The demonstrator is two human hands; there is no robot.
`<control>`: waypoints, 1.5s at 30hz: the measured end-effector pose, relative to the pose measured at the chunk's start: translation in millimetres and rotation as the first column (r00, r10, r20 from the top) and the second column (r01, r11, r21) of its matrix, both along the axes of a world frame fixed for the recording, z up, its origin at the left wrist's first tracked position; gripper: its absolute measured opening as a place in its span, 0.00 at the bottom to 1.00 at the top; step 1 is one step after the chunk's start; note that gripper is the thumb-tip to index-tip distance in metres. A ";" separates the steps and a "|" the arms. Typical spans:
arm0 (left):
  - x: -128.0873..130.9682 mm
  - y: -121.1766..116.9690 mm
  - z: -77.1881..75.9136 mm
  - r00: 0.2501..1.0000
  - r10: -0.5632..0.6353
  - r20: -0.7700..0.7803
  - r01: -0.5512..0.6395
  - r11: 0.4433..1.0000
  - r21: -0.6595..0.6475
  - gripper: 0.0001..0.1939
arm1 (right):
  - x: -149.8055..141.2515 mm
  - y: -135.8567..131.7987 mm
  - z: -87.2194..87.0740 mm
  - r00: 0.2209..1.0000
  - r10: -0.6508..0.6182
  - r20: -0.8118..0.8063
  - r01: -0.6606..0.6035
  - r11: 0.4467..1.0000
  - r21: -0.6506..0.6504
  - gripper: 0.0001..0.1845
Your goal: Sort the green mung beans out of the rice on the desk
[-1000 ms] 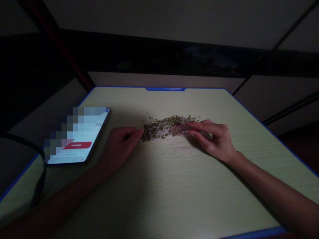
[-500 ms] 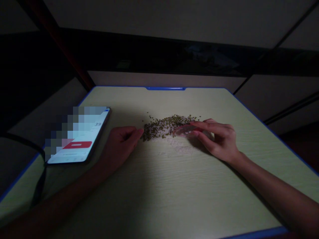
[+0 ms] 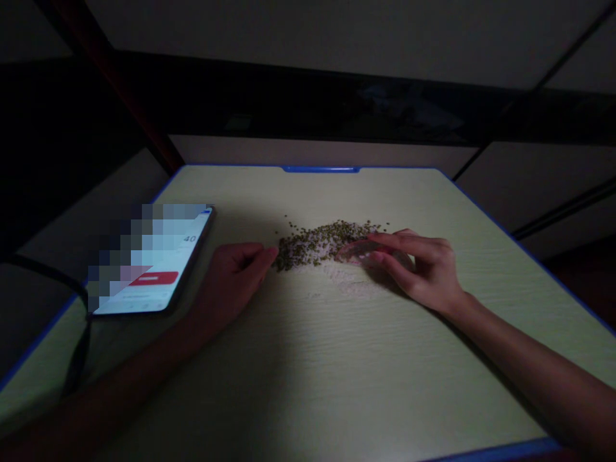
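Observation:
A heap of small green beans lies mid-table, with pale white grains spread just in front of it. My left hand rests on its side at the heap's left end. Its fingers are stretched out and the tips touch the beans, with nothing held. At the heap's right end, my right hand has its fingers closed on a small clear shallow dish. The dish's edge sits against the beans.
A lit phone with a red button on its screen lies at the left of the pale wooden table, which has a blue rim. A dark cable runs off the left edge. The surroundings are dark.
My right hand has drawn back slightly to the right, and the clear dish now shows under its fingers. The number on the phone went from 39 to 40. My left hand stayed put.

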State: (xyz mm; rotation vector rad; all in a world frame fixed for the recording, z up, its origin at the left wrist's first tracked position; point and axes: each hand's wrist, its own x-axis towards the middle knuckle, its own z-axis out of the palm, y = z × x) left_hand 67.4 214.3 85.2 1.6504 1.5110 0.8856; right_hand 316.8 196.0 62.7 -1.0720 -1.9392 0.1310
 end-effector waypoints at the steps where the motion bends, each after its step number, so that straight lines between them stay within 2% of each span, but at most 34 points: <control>1: -0.5 0.2 -0.9 1.000 -0.005 0.011 0.004 1.000 0.002 0.20 | -0.3 0.0 0.3 1.000 -0.004 0.000 0.004 1.000 -0.003 0.13; 18: -0.8 -1.2 -0.2 1.000 -0.010 -0.003 0.010 1.000 0.008 0.19 | -1.8 0.6 0.5 0.997 -0.079 0.009 0.079 0.997 0.005 0.12; 35: -0.4 1.0 -0.8 1.000 -0.017 -0.004 0.017 0.999 0.028 0.19 | -0.5 0.9 0.3 0.998 -0.009 0.054 0.008 1.000 0.017 0.12; 45: -1.0 1.4 -1.8 1.000 -0.013 -0.010 0.013 1.000 0.018 0.19 | -0.8 -0.9 1.9 0.999 -0.010 0.052 0.010 1.000 0.000 0.12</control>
